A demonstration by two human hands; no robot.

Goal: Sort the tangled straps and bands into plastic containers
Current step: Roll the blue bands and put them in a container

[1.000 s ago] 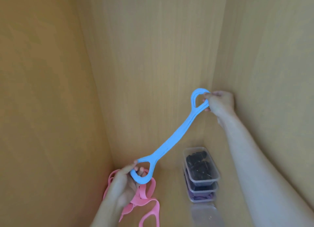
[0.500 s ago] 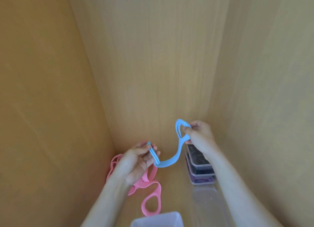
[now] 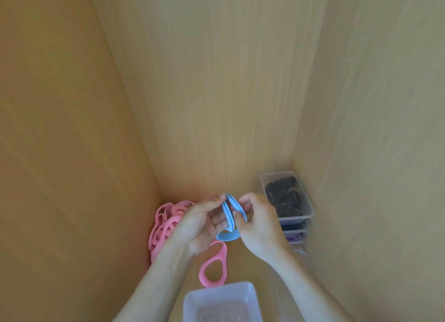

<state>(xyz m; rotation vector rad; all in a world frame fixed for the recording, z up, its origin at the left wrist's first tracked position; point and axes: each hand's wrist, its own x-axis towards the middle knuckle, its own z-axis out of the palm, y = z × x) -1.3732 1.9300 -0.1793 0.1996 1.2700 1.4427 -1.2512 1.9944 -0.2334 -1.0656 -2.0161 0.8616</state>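
Note:
A blue band (image 3: 230,218) is folded up between my two hands, low in the corner of a wooden compartment. My left hand (image 3: 202,221) holds its left side with fingers curled round it. My right hand (image 3: 258,221) pinches the right side of the fold. A loop of the band hangs below the hands. A tangle of pink bands (image 3: 166,221) lies on the floor at the left, partly hidden behind my left hand; one pink loop (image 3: 213,270) sticks out toward me. An open clear plastic container (image 3: 222,302) stands in front of me at the bottom edge.
A stack of clear plastic containers (image 3: 305,206) stands in the right corner; the top one holds black pieces and a lower one something purple. Wooden walls (image 3: 216,93) close in on the left, back and right.
The blue band was stretched out long between my hands. My hands have come together and folded it into a short bundle. The view has tilted down, showing the open container.

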